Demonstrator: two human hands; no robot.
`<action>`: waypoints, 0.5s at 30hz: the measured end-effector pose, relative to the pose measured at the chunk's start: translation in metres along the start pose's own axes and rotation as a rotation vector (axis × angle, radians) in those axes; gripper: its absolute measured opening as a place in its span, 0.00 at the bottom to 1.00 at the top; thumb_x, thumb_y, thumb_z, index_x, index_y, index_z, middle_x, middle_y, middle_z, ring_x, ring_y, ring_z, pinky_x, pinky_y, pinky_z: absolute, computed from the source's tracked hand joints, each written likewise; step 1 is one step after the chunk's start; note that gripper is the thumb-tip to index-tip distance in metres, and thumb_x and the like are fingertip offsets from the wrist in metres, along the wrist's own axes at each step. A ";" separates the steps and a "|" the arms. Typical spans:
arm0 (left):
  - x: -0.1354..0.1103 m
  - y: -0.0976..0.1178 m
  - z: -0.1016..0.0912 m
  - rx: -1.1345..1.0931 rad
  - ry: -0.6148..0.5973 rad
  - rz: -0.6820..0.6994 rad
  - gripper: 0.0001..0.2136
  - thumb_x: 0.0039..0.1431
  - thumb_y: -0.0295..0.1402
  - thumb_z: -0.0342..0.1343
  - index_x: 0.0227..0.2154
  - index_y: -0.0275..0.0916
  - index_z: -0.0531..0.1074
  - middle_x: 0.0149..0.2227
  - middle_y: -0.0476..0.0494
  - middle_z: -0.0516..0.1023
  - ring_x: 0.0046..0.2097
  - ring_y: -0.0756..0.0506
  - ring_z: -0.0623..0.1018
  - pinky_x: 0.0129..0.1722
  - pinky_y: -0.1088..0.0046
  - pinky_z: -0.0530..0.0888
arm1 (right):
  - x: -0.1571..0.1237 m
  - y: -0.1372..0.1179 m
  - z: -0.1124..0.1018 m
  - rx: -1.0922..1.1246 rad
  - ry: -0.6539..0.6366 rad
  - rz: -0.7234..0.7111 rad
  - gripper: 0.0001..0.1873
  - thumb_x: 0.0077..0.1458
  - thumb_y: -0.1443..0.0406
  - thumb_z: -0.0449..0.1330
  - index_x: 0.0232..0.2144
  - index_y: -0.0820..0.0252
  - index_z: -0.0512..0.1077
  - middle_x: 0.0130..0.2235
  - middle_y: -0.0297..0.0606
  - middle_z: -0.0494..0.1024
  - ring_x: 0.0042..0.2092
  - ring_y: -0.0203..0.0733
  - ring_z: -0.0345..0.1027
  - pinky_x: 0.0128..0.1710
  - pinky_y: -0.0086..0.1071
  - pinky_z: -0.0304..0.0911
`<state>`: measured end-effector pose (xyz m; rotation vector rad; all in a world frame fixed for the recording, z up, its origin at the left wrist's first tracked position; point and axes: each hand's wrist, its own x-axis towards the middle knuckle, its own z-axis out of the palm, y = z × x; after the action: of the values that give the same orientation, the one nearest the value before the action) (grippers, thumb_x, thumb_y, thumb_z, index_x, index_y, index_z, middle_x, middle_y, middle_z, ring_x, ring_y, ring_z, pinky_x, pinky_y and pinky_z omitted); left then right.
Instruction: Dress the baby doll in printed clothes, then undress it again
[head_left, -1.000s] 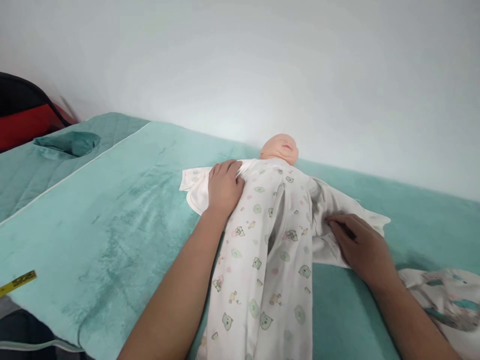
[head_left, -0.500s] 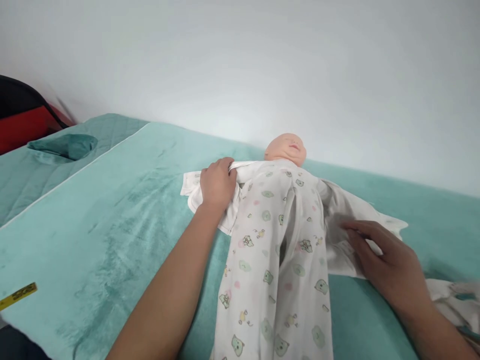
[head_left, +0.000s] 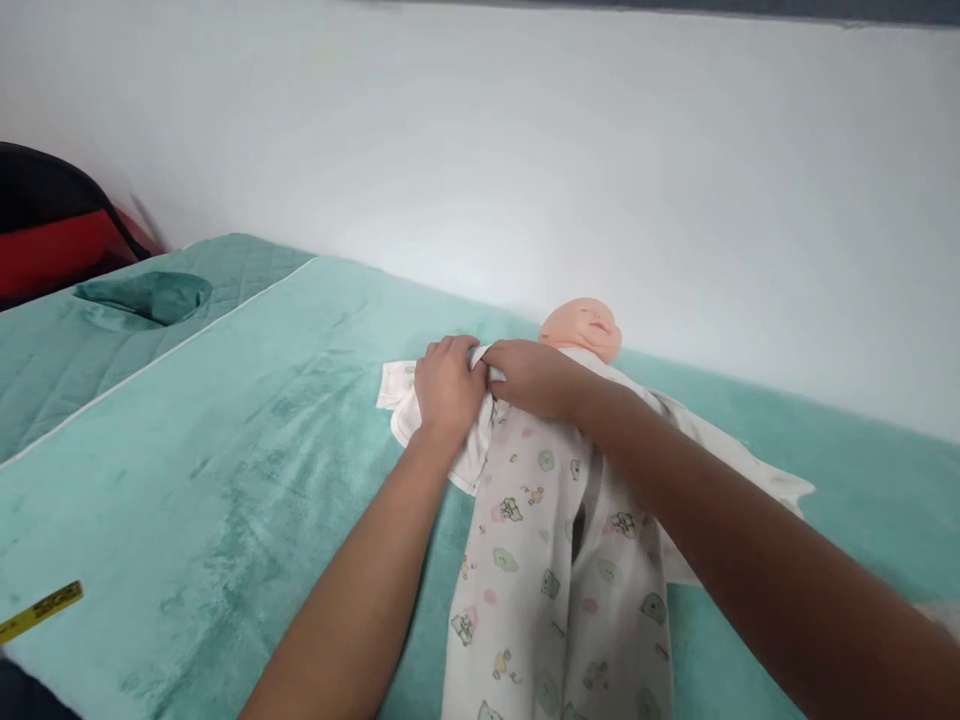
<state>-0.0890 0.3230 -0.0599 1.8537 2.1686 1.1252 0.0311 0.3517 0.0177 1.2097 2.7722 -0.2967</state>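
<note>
A baby doll lies on its back with its head near the wall. White baby clothes with green and pink animal prints cover its body and stretch toward me. My left hand is closed on the white sleeve at the doll's shoulder on the left side. Right beside it, my right hand pinches the cloth at the same shoulder, its forearm crossing over the doll's chest. On the other side the second sleeve lies spread out flat, partly hidden by my right forearm.
A teal plush cover lies under the doll. At the far left are a quilted pad with a face hole and a red and black bag. A yellow strip lies at the lower left. The white wall rises behind.
My right hand has moved from the sleeve on the right across the doll's chest to the left shoulder and now grips cloth beside my left hand. My left hand stays on its sleeve.
</note>
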 end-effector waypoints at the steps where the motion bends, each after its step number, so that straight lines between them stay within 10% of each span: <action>1: 0.000 0.000 0.000 0.014 -0.009 0.000 0.11 0.60 0.31 0.52 0.45 0.44 0.73 0.46 0.44 0.79 0.51 0.39 0.74 0.48 0.62 0.68 | 0.006 0.001 0.000 -0.039 -0.039 0.009 0.10 0.58 0.68 0.52 0.39 0.61 0.72 0.44 0.43 0.78 0.44 0.45 0.71 0.40 0.33 0.61; 15: -0.002 0.005 -0.008 -0.078 -0.004 -0.050 0.12 0.61 0.27 0.48 0.43 0.43 0.73 0.44 0.44 0.79 0.47 0.41 0.75 0.44 0.65 0.68 | 0.010 -0.007 -0.012 -0.248 -0.084 0.031 0.14 0.62 0.59 0.51 0.43 0.59 0.71 0.41 0.44 0.76 0.35 0.44 0.70 0.28 0.32 0.54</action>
<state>-0.0888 0.3176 -0.0520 1.7581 2.1242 1.1776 0.0193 0.3569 0.0291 1.1499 2.6206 0.0009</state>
